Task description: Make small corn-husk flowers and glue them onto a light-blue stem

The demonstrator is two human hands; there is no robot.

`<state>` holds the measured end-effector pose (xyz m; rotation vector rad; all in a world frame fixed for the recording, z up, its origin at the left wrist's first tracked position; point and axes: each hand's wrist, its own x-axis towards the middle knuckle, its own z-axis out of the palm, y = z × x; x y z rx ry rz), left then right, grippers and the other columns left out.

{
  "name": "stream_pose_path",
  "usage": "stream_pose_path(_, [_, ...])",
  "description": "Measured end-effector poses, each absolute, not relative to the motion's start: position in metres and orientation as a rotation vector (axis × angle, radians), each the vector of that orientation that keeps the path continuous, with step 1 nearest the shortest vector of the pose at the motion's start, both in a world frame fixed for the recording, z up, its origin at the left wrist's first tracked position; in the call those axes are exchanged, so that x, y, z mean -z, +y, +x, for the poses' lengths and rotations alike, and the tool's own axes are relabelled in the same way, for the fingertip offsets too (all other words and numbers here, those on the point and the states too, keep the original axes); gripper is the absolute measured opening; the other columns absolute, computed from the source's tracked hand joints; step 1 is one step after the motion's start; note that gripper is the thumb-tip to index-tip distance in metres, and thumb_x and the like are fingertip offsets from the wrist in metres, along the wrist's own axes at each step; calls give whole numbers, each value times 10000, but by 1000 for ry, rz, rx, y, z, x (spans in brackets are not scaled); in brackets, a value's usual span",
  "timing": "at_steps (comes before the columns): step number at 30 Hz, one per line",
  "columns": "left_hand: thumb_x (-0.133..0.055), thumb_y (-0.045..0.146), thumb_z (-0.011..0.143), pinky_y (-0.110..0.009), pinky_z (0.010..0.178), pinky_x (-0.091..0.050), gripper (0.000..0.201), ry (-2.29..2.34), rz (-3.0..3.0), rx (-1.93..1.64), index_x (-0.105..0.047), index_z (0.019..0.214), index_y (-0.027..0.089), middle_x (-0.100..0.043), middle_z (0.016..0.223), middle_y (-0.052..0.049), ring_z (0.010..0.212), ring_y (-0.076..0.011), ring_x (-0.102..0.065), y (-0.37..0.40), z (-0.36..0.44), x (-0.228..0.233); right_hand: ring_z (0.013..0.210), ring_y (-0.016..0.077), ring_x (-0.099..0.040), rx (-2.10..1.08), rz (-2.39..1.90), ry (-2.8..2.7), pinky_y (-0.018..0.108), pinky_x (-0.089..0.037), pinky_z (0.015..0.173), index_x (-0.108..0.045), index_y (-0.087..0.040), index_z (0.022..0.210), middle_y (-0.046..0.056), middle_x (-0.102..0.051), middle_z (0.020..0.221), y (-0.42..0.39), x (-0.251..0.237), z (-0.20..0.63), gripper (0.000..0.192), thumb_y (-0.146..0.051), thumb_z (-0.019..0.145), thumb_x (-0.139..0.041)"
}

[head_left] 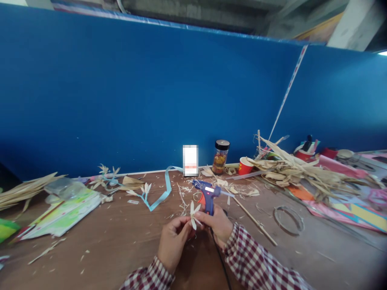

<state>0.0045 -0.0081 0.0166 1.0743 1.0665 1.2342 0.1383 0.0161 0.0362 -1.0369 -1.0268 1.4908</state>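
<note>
Checked red-and-white sleeves come in at the bottom, both hands meeting over the brown wooden worktop (121, 237). Left hand (172, 239) has its fingers (181, 223) curled narrow, pinching the small pale dried-husk flower (193, 213). Right hand (219, 225) is wrapped tight around the blue hot glue gun (208, 194), nozzle pointing away just above the flower. Thin wooden stick (254, 219) lies just right of the right fingers.
</note>
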Motion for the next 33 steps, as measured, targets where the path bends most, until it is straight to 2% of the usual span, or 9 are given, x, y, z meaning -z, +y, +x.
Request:
stream_pose_path(5, [-628, 333, 671, -193, 530, -419, 226, 1141, 1002, -1341, -659, 794, 146, -616, 614, -9, 555, -105, -524, -6, 0, -12, 432, 94, -475, -1250, -1184, -1191, 216, -400, 406, -527, -144, 692, -7, -561, 547, 16, -46, 149, 255, -349, 628, -664])
stream_pose_path(11, [-645, 351, 642, -208, 519, -426, 274, 1193, 950, -1352, -659, 794, 123, -624, 615, -26, 554, -120, -541, -7, -1, -13, 525, 112, -486, -983, -1235, -1375, 237, -420, 519, -571, -141, 656, -5, -562, 588, 6, -48, 142, 204, -254, 562, -713])
stream_pose_path(16, [-653, 342, 637, -210, 535, -431, 260, 1156, 920, -1318, -657, 786, 128, -626, 619, -20, 547, -109, -534, -7, 2, -14, 584, 135, -522, -900, -1260, -1419, 262, -440, 578, -612, -147, 723, 12, -590, 658, 3, -45, 137, 214, -301, 597, -689])
stream_pose_path(21, [-640, 326, 654, -195, 518, -406, 215, 1163, 1038, -1296, -658, 741, 130, -599, 563, -2, 524, -96, -500, -7, 2, -12, 651, 161, -551, -818, -1246, -1467, 291, -444, 647, -620, -152, 699, 27, -610, 683, 8, -44, 142, 125, -275, 684, -603])
stream_pose_path(33, [-638, 323, 658, -185, 483, -373, 204, 1139, 1088, -1247, -661, 719, 129, -568, 528, 4, 497, -90, -468, -11, 6, -20, 631, 148, -534, -774, -1231, -1382, 280, -451, 632, -559, -148, 752, 29, -580, 701, 9, -45, 145, 162, -292, 695, -605])
